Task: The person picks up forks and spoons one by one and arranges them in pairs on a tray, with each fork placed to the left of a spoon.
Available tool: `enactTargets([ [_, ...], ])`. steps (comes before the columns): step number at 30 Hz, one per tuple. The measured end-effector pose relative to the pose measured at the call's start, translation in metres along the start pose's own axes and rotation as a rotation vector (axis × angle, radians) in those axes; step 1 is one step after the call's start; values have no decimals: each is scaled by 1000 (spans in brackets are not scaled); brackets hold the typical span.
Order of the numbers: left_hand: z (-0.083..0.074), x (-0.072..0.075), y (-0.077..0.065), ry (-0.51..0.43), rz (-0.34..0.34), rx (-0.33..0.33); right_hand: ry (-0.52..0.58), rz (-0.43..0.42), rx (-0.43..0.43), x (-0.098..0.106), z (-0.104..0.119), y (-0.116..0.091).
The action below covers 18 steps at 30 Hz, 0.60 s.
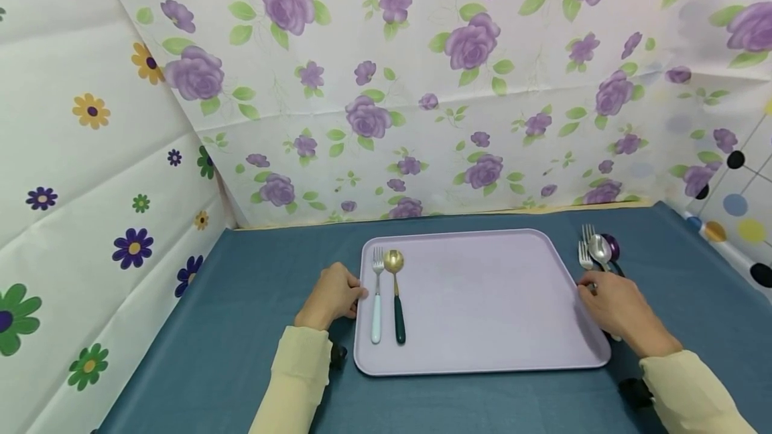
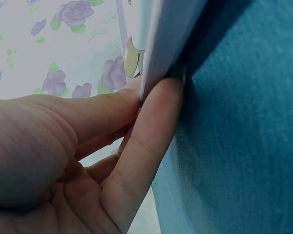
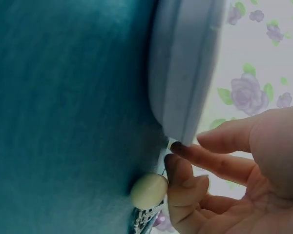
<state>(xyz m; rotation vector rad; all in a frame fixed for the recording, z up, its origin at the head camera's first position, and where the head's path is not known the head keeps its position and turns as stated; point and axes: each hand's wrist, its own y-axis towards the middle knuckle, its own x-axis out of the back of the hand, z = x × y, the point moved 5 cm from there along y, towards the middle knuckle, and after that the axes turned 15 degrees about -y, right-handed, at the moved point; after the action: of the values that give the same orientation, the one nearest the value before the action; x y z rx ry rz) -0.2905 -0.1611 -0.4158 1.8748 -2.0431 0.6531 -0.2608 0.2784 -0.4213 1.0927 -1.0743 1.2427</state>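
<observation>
A pale lilac tray lies on the dark blue cloth. On its left part are a fork with a light mint handle and a gold spoon with a dark green handle, side by side. My left hand pinches the tray's left edge; in the left wrist view the thumb is above the rim and a finger below. At the opposite edge my right hand has its thumb over the rim and a fingertip under it, pinching it.
Several forks and spoons lie bunched beyond the right hand, partly hidden by it. A rounded cream handle end shows beside that hand's fingers. Flower-printed sheets rise behind the table and at the left.
</observation>
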Motion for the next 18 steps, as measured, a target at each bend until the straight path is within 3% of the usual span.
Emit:
enactTargets([
  [8, 1, 0, 0, 9, 0, 9, 3, -8, -50, 5, -6, -4],
  [18, 0, 0, 0, -3, -2, 37, -24, 83, -120, 3, -13, -5],
])
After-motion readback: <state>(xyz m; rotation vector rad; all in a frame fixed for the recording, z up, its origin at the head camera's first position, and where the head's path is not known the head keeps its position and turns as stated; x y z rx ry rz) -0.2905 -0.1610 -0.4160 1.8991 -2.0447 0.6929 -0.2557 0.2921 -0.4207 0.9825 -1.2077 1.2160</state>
